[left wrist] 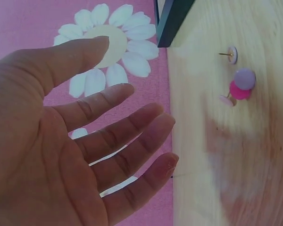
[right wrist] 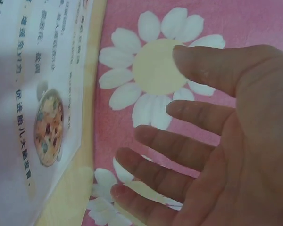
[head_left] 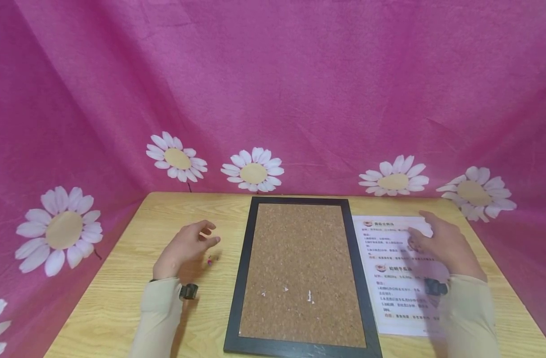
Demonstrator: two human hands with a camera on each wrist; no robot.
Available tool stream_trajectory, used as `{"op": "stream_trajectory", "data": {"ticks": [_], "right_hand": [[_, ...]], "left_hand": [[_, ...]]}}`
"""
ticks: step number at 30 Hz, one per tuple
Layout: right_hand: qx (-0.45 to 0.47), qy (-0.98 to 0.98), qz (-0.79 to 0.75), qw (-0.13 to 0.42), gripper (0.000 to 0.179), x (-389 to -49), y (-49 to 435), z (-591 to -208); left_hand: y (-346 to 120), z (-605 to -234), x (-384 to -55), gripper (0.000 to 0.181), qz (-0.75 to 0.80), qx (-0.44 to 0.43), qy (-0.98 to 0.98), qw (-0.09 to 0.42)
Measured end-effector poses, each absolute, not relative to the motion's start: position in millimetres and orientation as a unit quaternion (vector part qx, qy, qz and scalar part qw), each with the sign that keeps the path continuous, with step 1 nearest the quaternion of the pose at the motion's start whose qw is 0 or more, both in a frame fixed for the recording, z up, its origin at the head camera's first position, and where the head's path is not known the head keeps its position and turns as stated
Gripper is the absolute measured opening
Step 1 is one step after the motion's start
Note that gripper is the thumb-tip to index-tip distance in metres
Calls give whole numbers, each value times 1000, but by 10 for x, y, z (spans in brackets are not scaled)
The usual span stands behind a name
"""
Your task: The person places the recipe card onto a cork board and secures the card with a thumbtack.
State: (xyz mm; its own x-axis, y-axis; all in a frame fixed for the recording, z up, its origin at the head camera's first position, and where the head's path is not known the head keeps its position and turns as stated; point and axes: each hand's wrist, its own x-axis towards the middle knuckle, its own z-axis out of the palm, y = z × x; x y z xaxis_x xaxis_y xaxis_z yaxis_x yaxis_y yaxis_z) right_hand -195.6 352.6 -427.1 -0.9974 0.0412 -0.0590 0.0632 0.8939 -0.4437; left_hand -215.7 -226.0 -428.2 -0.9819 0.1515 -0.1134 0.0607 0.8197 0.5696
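My left hand [head_left: 188,248] hovers above the table left of the corkboard, its fingers loosely bent and nothing in them. Below it lie several thumbtacks [left wrist: 245,79], purple, pink and pale, on the wood. On the other side my right hand [head_left: 447,246], blurred in the head view, is over the right edge of a printed recipe sheet [head_left: 402,308]. In the right wrist view its fingers [right wrist: 174,146] are spread and hold nothing. Between the hands lies the black-framed corkboard [head_left: 304,258], with small white scraps stuck to its lower half.
The light wooden table [head_left: 201,323] ends at a pink curtain [head_left: 299,99] printed with white daisies, which hangs behind it and at both sides. The recipe sheet lies against the corkboard's right frame. Each wrist wears a dark strapped camera [head_left: 189,291].
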Motion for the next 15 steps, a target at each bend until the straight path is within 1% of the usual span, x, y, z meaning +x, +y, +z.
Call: {"op": "stream_trajectory", "data": {"ticks": [2, 10, 15], "right_hand": [[33, 973, -227, 34, 87, -1954, 3560, -4279], [62, 956, -267, 101, 103, -1913, 3682, -4316], [87, 949, -270, 136, 104, -1919, 3714, -4346]], "left_hand": [[-2260, -4291, -2158, 44, 293, 57, 951, 79], [-2266, -4324, -2164, 42, 302, 60, 947, 91], [-2263, -4350, -2164, 31, 293, 47, 950, 103]]}}
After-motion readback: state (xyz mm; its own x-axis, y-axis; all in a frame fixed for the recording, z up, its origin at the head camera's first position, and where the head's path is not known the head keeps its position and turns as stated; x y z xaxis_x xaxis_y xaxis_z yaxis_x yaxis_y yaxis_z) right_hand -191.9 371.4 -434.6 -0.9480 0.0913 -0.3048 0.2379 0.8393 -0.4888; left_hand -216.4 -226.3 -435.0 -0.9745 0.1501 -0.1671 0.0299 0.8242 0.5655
